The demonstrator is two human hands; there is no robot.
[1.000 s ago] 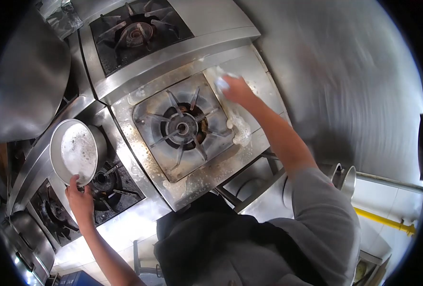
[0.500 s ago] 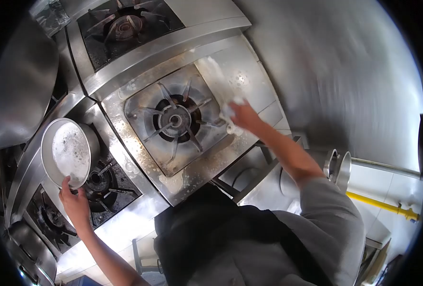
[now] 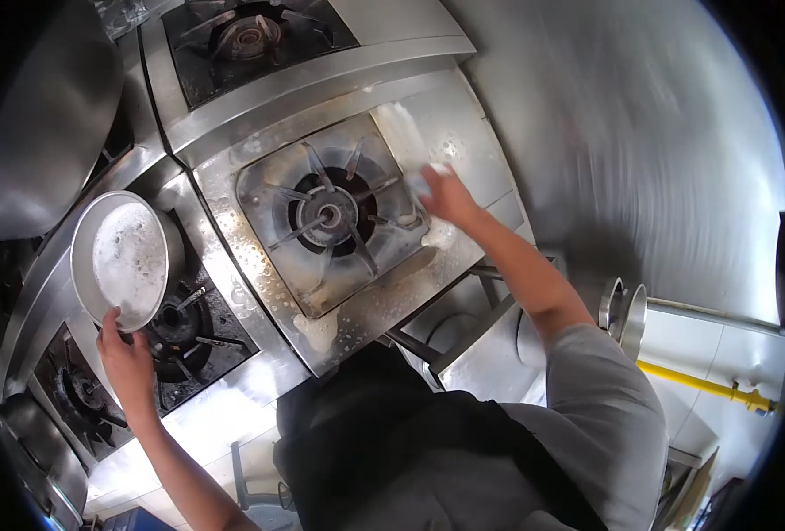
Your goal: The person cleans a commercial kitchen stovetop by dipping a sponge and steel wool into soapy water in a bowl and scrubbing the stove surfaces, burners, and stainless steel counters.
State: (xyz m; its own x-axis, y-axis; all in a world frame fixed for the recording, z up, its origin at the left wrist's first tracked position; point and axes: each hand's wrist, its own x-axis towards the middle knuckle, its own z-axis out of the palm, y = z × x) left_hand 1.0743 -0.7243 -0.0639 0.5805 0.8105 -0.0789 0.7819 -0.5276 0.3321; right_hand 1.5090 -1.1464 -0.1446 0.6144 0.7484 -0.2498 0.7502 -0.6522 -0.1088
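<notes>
Watching from a distance, I see 2 hands. The left hand (image 3: 129, 363) grips the near rim of a metal pot (image 3: 175, 252), thumb over the lip; the right hand (image 3: 450, 196) is curled around a pale wad (image 3: 419, 186) beside the square burner tray (image 3: 326, 288). I'd expect the wad to be soft, light and slippery, best bunched under the palm. The pot should be stiff and hard to damage, but heavier with liquid inside; I'd hold it by the rim, keeping it level. It sits over the left-hand burner (image 3: 176, 323), though I can't tell whether it rests there. It is round, grey and deep-walled, with white foam (image 3: 127, 252) inside. The wad looks whitish, slightly blue, and blurred. Farther out, suds (image 3: 315, 332) and droplets spot the steel stovetop (image 3: 468, 142).
</notes>
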